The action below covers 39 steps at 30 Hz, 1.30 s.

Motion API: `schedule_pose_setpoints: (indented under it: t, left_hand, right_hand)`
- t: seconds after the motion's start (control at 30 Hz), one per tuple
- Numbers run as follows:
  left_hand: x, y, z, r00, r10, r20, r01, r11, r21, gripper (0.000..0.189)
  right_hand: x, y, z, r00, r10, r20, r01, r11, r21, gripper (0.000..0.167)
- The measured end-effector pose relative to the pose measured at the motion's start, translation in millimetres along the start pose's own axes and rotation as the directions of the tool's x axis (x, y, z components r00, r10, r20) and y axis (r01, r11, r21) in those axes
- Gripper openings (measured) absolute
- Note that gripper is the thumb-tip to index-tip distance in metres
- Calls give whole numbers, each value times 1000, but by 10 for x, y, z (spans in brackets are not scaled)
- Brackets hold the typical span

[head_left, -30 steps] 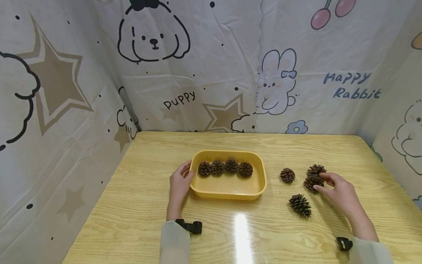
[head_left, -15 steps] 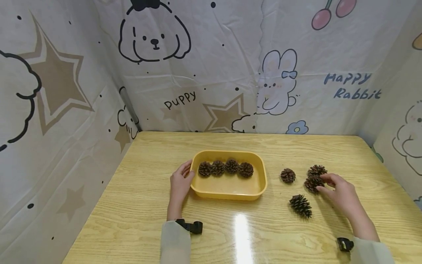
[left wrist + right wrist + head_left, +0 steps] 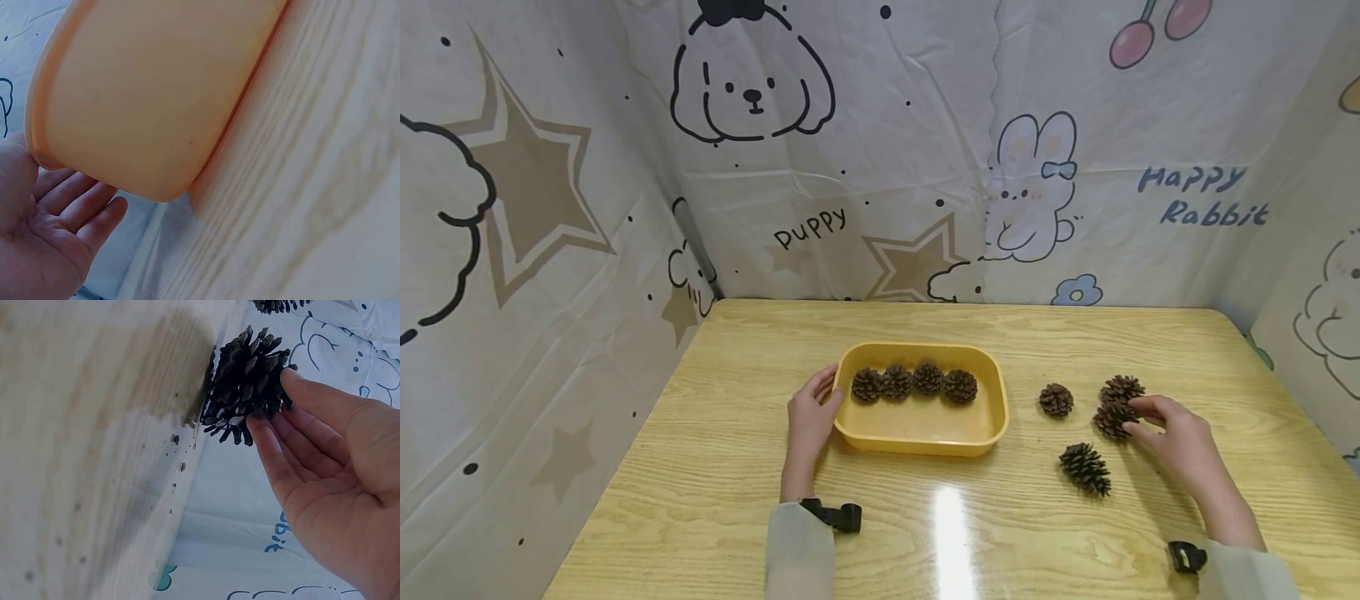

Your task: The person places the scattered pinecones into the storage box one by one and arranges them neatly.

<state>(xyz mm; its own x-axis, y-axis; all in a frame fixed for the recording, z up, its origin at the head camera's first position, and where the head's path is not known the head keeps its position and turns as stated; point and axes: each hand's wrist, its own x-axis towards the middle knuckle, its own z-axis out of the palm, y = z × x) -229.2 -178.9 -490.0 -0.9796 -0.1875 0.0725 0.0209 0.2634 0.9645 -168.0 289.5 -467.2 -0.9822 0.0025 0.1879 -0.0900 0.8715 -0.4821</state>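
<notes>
My left hand (image 3: 810, 417) grips the left end of a yellow plastic tray (image 3: 917, 444), its thumb at the rim and its fingers along the outside. In the left wrist view the tray's outer wall (image 3: 156, 106) fills much of the picture, with the fingers curled below its rim. Several brown pine cones (image 3: 927, 378) lie in a row inside the tray. On the right, my right hand (image 3: 1180, 442) pinches a pine cone (image 3: 1114, 419) between thumb and fingers. The right wrist view shows this pine cone (image 3: 245, 387) low at the table surface.
Another pine cone (image 3: 1122, 388) lies just behind the pinched one. A round cone (image 3: 1056, 400) and a longer, darker cone (image 3: 1084, 468) lie between it and the tray. A printed cloth (image 3: 865, 150) hangs behind the wooden table (image 3: 760, 333).
The right thumb has shifted slightly against the pine cone. The left hand, the tray and the other cones keep their places.
</notes>
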Motion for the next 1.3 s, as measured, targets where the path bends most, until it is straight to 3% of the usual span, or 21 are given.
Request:
schedule_pose_setpoints:
  t: [0.67, 1.3]
  left_hand:
    - [2, -37, 9, 1000, 12, 2, -12, 1000, -2, 41]
    - [9, -16, -2, 1000, 9, -4, -9, 1000, -5, 42]
  right_hand:
    - [-38, -115, -41, 998, 25, -50, -21, 997, 78, 40]
    - [-35, -269, -24, 983, -41, -179, 68, 987, 145, 40]
